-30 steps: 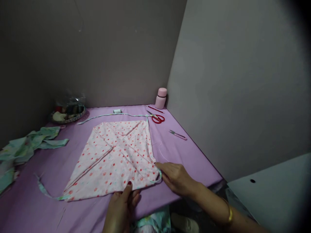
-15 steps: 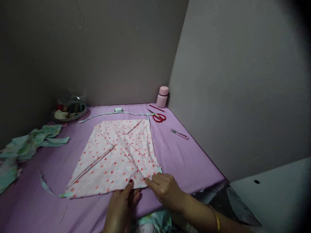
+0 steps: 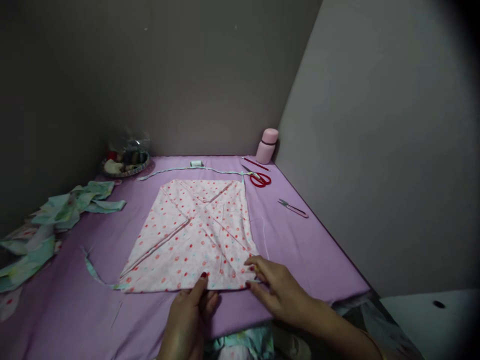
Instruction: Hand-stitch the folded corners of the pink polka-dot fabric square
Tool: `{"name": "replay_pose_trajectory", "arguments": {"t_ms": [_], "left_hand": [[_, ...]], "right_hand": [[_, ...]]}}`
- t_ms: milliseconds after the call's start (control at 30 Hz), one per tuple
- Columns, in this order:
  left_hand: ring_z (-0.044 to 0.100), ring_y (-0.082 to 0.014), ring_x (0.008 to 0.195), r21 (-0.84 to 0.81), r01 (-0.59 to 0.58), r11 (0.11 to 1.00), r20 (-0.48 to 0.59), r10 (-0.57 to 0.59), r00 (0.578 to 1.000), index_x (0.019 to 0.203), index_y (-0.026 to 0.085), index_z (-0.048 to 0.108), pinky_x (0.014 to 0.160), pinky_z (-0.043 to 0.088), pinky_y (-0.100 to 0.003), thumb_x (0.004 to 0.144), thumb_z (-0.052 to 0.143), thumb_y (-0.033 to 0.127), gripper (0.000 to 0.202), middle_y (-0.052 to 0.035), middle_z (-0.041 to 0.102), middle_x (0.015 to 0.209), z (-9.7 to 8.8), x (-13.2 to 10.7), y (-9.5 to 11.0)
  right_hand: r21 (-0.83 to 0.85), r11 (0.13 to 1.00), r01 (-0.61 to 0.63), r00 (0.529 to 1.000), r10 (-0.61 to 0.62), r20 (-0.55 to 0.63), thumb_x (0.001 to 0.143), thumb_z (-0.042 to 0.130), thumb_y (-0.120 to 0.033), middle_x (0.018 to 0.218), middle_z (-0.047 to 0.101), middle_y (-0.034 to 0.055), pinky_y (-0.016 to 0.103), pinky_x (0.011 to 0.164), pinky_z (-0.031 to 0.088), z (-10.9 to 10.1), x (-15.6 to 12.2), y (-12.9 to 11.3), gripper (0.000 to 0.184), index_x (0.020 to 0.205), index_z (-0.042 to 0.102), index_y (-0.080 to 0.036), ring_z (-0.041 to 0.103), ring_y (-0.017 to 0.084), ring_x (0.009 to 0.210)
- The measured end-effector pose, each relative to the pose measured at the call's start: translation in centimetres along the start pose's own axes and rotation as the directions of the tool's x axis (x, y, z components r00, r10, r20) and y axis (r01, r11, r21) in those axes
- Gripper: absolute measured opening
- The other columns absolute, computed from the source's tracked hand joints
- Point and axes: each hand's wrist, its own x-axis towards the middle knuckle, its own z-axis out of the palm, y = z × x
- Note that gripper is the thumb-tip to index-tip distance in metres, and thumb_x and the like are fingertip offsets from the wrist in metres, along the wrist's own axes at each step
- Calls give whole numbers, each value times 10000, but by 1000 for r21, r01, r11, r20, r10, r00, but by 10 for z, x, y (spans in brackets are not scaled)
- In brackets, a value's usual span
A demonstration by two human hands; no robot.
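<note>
A white cloth with red dots (image 3: 176,240) lies spread on the purple table cover, with folded flaps and narrow green-patterned ties at some corners. My left hand (image 3: 191,310) pinches its near edge, thumb on top and fingers underneath. At the near right corner, my right hand (image 3: 279,287) takes hold of the cloth, its index finger on the top face and its thumb at the hem. The other right fingers are partly hidden, and whether they hold something small cannot be made out. A loose white thread (image 3: 265,237) curves beside the cloth's right edge.
Red-handled scissors (image 3: 260,179), a red pencil (image 3: 256,163), thread snips (image 3: 293,208) and a pink bottle (image 3: 267,146) sit on the right. A thread spool (image 3: 196,163) is at the back. Green fabric scraps (image 3: 62,212) and a basket of spools (image 3: 125,172) are on the left.
My right hand has moved right along the near edge to the corner, and its index finger and thumb have spread. My left hand keeps its pinch. The camera view has shifted slightly.
</note>
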Motion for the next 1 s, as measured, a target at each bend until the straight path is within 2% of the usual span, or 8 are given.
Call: {"name": "replay_pose_trajectory", "arguments": {"t_ms": [100, 167, 300, 400, 567, 733, 867, 1000], "left_hand": [[547, -58, 499, 0, 0, 1000, 24, 0, 1000, 736, 88, 565, 548, 531, -183, 759, 563, 37, 57, -16, 570, 635, -1, 2, -3], [529, -55, 486, -4, 3, 1000, 41, -3, 999, 716, 103, 553, 557, 527, -185, 747, 580, 44, 72, 5, 551, 592, -3, 4, -4], [488, -56, 449, -3, 14, 1000, 44, -14, 999, 677, 128, 516, 529, 514, -185, 708, 639, 78, 137, 35, 515, 522, -5, 7, -6], [483, -60, 462, 17, 19, 1000, 59, -20, 998, 688, 121, 527, 540, 511, -194, 702, 652, 98, 128, 27, 520, 532, -6, 7, -5], [488, -58, 502, 47, 14, 999, 60, -17, 998, 665, 127, 526, 598, 513, -194, 695, 676, 141, 154, 25, 524, 542, -7, 5, -5], [469, -60, 486, 66, 19, 998, 90, -25, 996, 628, 144, 510, 574, 500, -185, 606, 767, 240, 275, 45, 485, 508, -11, 9, -9], [467, -65, 488, 66, 23, 998, 66, -27, 997, 631, 146, 519, 571, 498, -195, 550, 799, 234, 305, 47, 489, 520, -10, 11, -9], [403, -42, 442, 82, 20, 996, 103, -28, 994, 535, 160, 460, 506, 448, -154, 523, 812, 303, 380, 71, 428, 477, -9, 9, -8]], "right_hand": [[153, 987, -39, 999, 44, -29, 900, 375, -179, 801, 615, 38, 198, 648, 412, -6, 12, -8, 204, 901, 578, -156, 564, 107, 729], [172, 985, -33, 999, 33, 4, 903, 400, -191, 788, 628, 16, 189, 640, 400, 0, 21, -12, 205, 880, 603, -182, 569, 100, 724], [62, 990, -129, 988, 123, 99, 915, 401, -267, 691, 618, -11, 193, 570, 360, 15, 31, -15, 225, 835, 598, -194, 550, 92, 610], [-27, 984, -174, 975, 176, 138, 911, 377, -237, 663, 600, -3, 208, 553, 349, 18, 32, -15, 193, 883, 559, -178, 526, 103, 573], [2, 994, -112, 980, 111, 164, 895, 405, -180, 778, 631, 12, 185, 614, 382, 17, 28, -14, 190, 859, 591, -191, 575, 104, 698], [30, 988, -150, 977, 144, 157, 879, 476, -241, 703, 673, -26, 168, 558, 378, 20, 29, -12, 205, 812, 670, -232, 600, 89, 610], [64, 992, -107, 985, 97, 141, 890, 443, -254, 722, 687, -4, 177, 559, 393, 22, 30, -10, 256, 847, 695, -239, 612, 100, 619], [73, 993, -96, 983, 83, 165, 893, 427, -241, 717, 683, -3, 175, 561, 387, 23, 29, -9, 268, 855, 692, -229, 608, 97, 622]]}}
